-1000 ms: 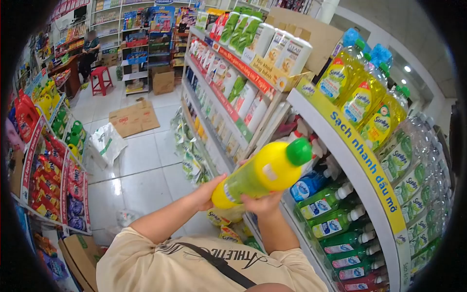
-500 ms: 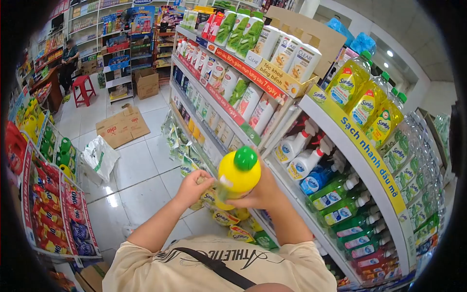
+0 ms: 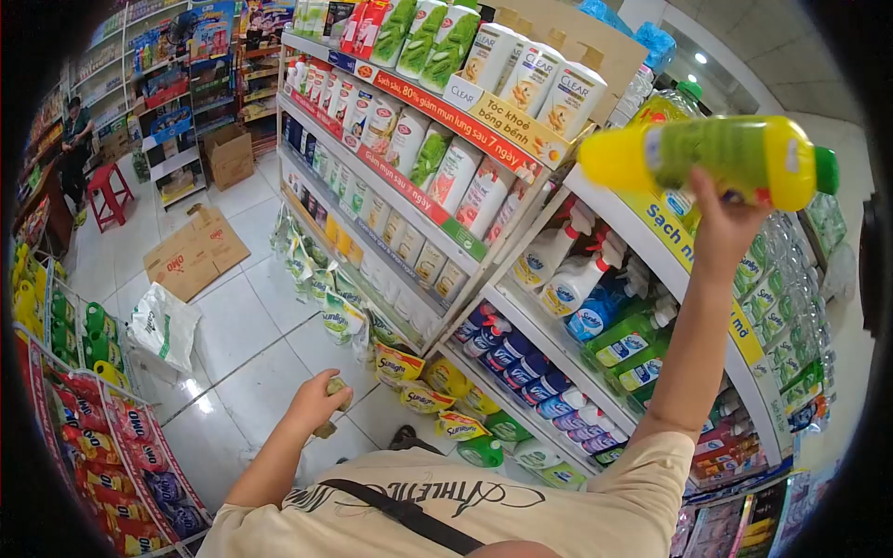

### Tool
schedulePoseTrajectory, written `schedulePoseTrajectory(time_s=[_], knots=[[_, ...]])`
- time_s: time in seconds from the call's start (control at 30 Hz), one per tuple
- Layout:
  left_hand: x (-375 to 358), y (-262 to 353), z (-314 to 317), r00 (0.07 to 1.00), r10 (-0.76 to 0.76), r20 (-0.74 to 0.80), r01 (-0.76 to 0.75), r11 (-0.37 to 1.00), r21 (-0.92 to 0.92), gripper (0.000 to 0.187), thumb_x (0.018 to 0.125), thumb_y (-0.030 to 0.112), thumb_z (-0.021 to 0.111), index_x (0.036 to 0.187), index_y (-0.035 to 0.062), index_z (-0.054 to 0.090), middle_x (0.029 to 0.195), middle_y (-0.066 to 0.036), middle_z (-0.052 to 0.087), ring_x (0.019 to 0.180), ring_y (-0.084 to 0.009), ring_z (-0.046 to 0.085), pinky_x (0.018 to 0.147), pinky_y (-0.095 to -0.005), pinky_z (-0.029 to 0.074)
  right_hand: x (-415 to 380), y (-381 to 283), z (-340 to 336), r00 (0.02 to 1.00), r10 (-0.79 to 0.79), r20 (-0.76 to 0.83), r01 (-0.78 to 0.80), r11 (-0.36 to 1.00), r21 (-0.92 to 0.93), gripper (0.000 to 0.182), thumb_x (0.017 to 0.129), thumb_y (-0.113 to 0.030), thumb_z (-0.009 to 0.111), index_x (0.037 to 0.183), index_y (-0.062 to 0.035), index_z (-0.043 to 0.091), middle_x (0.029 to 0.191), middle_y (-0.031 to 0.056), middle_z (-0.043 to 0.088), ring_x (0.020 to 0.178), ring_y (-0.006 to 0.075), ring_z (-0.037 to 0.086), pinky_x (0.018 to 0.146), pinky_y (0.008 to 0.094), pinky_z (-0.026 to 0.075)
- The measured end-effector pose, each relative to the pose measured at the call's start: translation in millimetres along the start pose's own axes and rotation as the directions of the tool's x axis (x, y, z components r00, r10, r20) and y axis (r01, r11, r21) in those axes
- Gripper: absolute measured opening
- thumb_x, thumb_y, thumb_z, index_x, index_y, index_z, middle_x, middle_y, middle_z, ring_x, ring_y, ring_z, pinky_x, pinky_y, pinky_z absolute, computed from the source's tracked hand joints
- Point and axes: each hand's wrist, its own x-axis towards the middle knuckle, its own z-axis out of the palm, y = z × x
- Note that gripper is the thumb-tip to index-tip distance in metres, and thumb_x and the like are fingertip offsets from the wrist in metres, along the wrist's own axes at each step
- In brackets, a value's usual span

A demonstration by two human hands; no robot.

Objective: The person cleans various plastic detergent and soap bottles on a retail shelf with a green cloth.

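My right hand (image 3: pixel 721 228) is raised at the right, fingers wrapped around a yellow bottle (image 3: pixel 772 158) with a green label and green cap. The bottle lies nearly level, its cap pointing right, and overlaps the top shelf's dish soap bottles (image 3: pixel 688 93) in this view. Low in front of me, my left hand (image 3: pixel 316 405) is closed on a small crumpled olive-brown cloth (image 3: pixel 337 391). Beneath that hand is the tiled floor.
Shampoo bottles (image 3: pixel 532 79) line the top of the long shelf unit (image 3: pixel 400 172). Spray bottles (image 3: pixel 577 274) fill the end rack. Sunlight pouches (image 3: pixel 400 363) hang low beside it. Flattened cardboard (image 3: pixel 195 251) and a white bag (image 3: pixel 166 325) lie on the floor. A person (image 3: pixel 76 153) is near a red stool (image 3: pixel 110 195).
My right hand has carried the yellow bottle from in front of my chest up to the right, tipping it sideways. My left hand has come away from the bottle and dropped lower left.
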Motion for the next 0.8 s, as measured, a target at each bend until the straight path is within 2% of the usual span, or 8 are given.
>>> schedulePoseTrajectory(time_s=[0.03, 0.13, 0.23, 0.27, 0.5, 0.53, 0.63, 0.8], knots=[[3.5, 6.2, -0.2, 1.000, 0.024, -0.001, -0.024, 1.000, -0.011, 0.052, 0.076, 0.035, 0.063, 0.113, 0.0015, 0.052, 0.093, -0.022, 0.061, 0.087, -0.0328, 0.060, 0.077, -0.0363, 0.047, 13.1, 12.4, 6.8, 0.988, -0.105, -0.115, 0.108, 0.994, 0.018, 0.072, 0.063, -0.006, 0.078, 0.118, -0.0030, 0.033, 0.109, 0.0112, 0.051, 0.096, 0.0192, 0.054, 0.080, 0.0296, 0.046], [18.6, 26.8, -4.8, 0.997, 0.071, -0.018, -0.072, 0.996, -0.051, 0.049, 0.077, 0.032, 0.063, 0.113, 0.0007, 0.051, 0.091, -0.020, 0.062, 0.083, -0.0305, 0.061, 0.074, -0.0342, 0.047, 52.2, 36.4, 18.5, 0.975, -0.141, -0.172, 0.105, 0.973, -0.204, 0.075, 0.062, -0.012, 0.081, 0.117, -0.0006, 0.032, 0.109, 0.0123, 0.051, 0.096, 0.0191, 0.054, 0.080, 0.0287, 0.046], [39.0, 42.1, -9.5, 0.994, 0.089, -0.062, -0.097, 0.987, -0.132, 0.046, 0.077, 0.026, 0.063, 0.113, -0.0001, 0.052, 0.089, -0.018, 0.063, 0.079, -0.0257, 0.062, 0.072, -0.0318, 0.048, 78.1, 72.7, 26.7, 0.949, -0.257, -0.183, 0.159, 0.890, -0.427, 0.080, 0.061, -0.021, 0.082, 0.115, 0.0027, 0.029, 0.110, 0.0154, 0.047, 0.100, 0.0211, 0.051, 0.085, 0.0312, 0.044], [44.4, 41.6, -9.0, 0.991, 0.096, -0.091, -0.110, 0.980, -0.167, 0.045, 0.077, 0.025, 0.063, 0.113, -0.0001, 0.052, 0.088, -0.017, 0.063, 0.079, -0.0239, 0.061, 0.072, -0.0312, 0.047, 83.0, 87.4, 28.7, 0.951, -0.229, -0.209, 0.134, 0.912, -0.388, 0.083, 0.058, -0.030, 0.083, 0.115, 0.0022, 0.031, 0.110, 0.0160, 0.047, 0.100, 0.0228, 0.052, 0.086, 0.0307, 0.044], [90.2, 22.4, -6.0, 0.976, 0.033, -0.217, -0.092, 0.959, -0.269, 0.040, 0.077, 0.020, 0.063, 0.110, -0.0006, 0.053, 0.087, -0.014, 0.063, 0.079, -0.0184, 0.060, 0.071, -0.0299, 0.047, 102.1, 133.8, 44.0, 0.975, -0.107, -0.193, -0.024, 0.818, -0.574, 0.086, 0.057, -0.043, 0.080, 0.115, 0.0026, 0.037, 0.107, 0.0164, 0.052, 0.097, 0.0266, 0.056, 0.084, 0.0335, 0.045], [95.1, 26.6, -6.6, 0.971, 0.040, -0.237, -0.092, 0.972, -0.214, 0.038, 0.077, 0.018, 0.063, 0.109, -0.0007, 0.054, 0.087, -0.013, 0.063, 0.079, -0.0178, 0.060, 0.071, -0.0295, 0.047, 104.7, 138.0, 45.8, 0.981, -0.084, -0.174, -0.043, 0.782, -0.622, 0.086, 0.057, -0.045, 0.079, 0.115, 0.0022, 0.037, 0.106, 0.0161, 0.054, 0.096, 0.0266, 0.057, 0.082, 0.0338, 0.045], [118.4, 30.4, 4.7, 0.976, 0.021, -0.217, -0.088, 0.949, -0.303, 0.038, 0.077, 0.019, 0.063, 0.109, -0.0007, 0.054, 0.086, -0.013, 0.063, 0.079, -0.0180, 0.060, 0.072, -0.0296, 0.047, 109.6, 156.4, 53.0, 0.995, -0.001, -0.103, -0.074, 0.690, -0.720, 0.085, 0.057, -0.048, 0.077, 0.115, 0.0009, 0.039, 0.103, 0.0162, 0.057, 0.093, 0.0278, 0.058, 0.080, 0.0353, 0.046], [151.3, 61.0, 14.4, 0.993, 0.081, -0.086, -0.099, 0.966, -0.238, 0.038, 0.078, 0.017, 0.063, 0.111, 0.0005, 0.052, 0.092, -0.011, 0.061, 0.083, -0.0163, 0.057, 0.074, -0.0287, 0.046, 102.2, 161.7, 74.7, 0.985, 0.166, -0.038, -0.130, 0.591, -0.796, 0.083, 0.059, -0.049, 0.074, 0.116, -0.0003, 0.039, 0.101, 0.0183, 0.059, 0.092, 0.0301, 0.060, 0.079, 0.0370, 0.047]])
